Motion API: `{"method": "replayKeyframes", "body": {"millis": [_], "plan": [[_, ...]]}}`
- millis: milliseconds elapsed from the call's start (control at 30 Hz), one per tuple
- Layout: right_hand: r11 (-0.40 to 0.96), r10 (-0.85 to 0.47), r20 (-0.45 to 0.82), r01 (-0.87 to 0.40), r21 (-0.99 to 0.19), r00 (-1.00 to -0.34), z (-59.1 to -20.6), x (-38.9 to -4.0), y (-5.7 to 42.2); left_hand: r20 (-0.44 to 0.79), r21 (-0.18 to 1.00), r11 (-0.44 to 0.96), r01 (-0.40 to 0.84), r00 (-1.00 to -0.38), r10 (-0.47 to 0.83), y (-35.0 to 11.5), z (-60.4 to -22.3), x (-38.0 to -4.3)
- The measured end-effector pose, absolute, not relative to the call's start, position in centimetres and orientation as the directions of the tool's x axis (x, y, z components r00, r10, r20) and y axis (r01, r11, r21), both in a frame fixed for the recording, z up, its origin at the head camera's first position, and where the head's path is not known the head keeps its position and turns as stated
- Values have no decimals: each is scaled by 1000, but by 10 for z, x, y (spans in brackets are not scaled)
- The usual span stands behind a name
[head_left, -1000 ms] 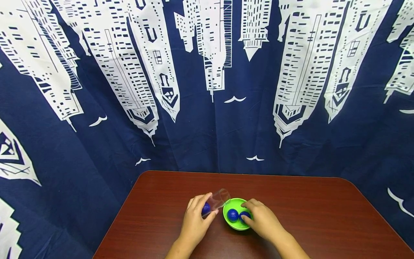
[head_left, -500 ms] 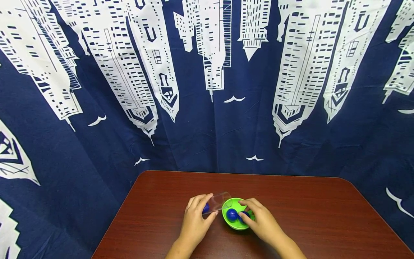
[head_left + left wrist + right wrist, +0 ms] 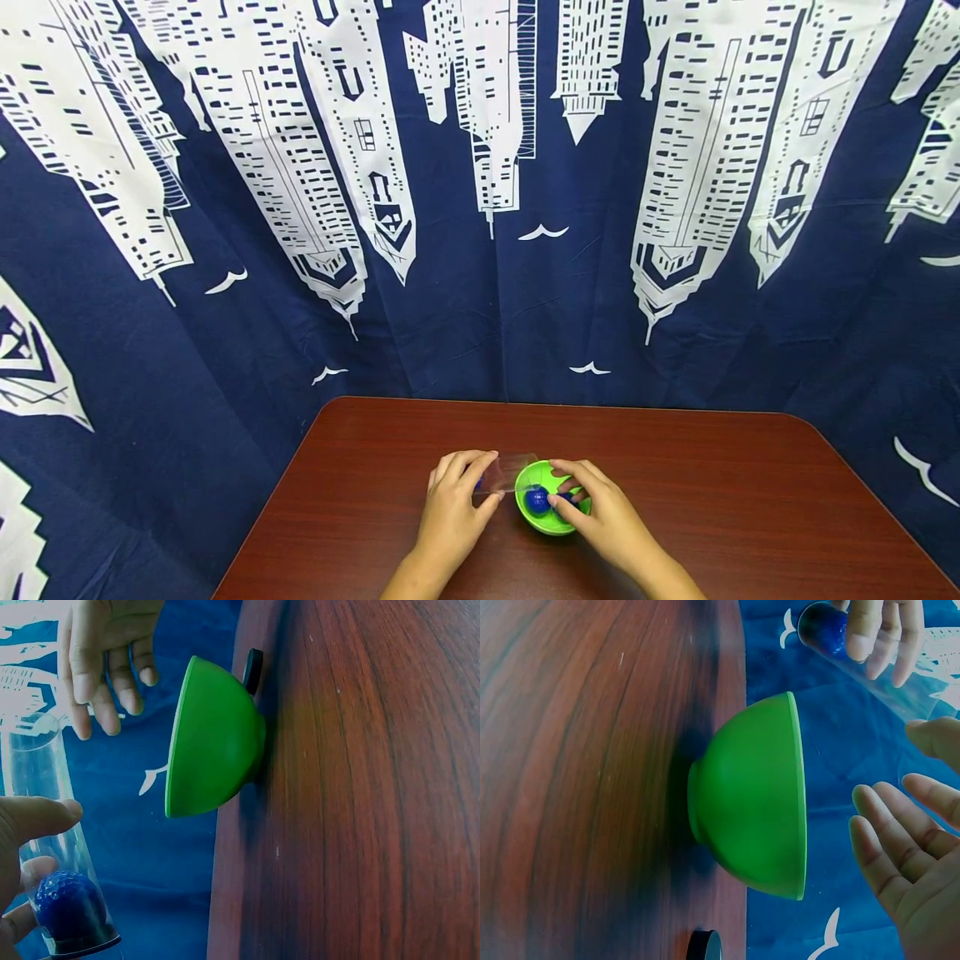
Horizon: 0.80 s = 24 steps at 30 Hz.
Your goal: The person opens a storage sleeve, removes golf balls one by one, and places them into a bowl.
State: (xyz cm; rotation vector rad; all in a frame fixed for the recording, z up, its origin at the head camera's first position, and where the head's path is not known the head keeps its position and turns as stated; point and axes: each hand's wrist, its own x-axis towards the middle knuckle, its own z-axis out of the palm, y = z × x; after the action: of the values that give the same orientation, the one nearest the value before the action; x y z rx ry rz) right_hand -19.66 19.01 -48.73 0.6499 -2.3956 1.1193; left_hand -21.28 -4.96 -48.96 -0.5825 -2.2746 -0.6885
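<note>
My left hand (image 3: 459, 504) grips a clear plastic tube (image 3: 507, 473), tilted nearly level, its mouth at the rim of a green bowl (image 3: 214, 742). A dimpled blue ball (image 3: 70, 900), like a golf ball, lies at the tube's dark closed end; in the head view my left fingers mostly hide it. Inside the bowl, one blue ball (image 3: 537, 500) shows well and a second blue ball (image 3: 568, 498) is partly covered by my right hand (image 3: 611, 515). That hand hovers over the bowl's right side, thumb and fingers apart, holding nothing in the right wrist view (image 3: 922, 847).
The bowl stands on a reddish-brown wooden table (image 3: 690, 467). A small black disc (image 3: 253, 671) is by the bowl's foot, hidden from the head view. Behind the table hangs a dark blue cloth (image 3: 450, 333) printed with white buildings and birds.
The tube has tipped closer to level, its mouth dropping toward the bowl's rim. The ball in it is now more hidden behind my left fingers. My right hand has shifted slightly left.
</note>
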Motion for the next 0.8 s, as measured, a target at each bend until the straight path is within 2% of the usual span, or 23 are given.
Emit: {"method": "replayKeyframes", "body": {"millis": [267, 433, 600, 800], "plan": [[504, -231, 511, -552, -664, -828, -484, -192, 188, 755, 236, 772, 590, -612, 237, -47, -489, -215], [478, -231, 539, -577, -662, -810, -484, -190, 186, 768, 190, 779, 598, -585, 261, -47, -489, -215], [456, -231, 542, -582, -673, -808, -484, -189, 183, 757, 172, 789, 589, -592, 277, -49, -487, -215], [452, -224, 486, -532, -716, -845, -485, -187, 182, 743, 158, 791, 591, -599, 299, -50, -484, -214]]}}
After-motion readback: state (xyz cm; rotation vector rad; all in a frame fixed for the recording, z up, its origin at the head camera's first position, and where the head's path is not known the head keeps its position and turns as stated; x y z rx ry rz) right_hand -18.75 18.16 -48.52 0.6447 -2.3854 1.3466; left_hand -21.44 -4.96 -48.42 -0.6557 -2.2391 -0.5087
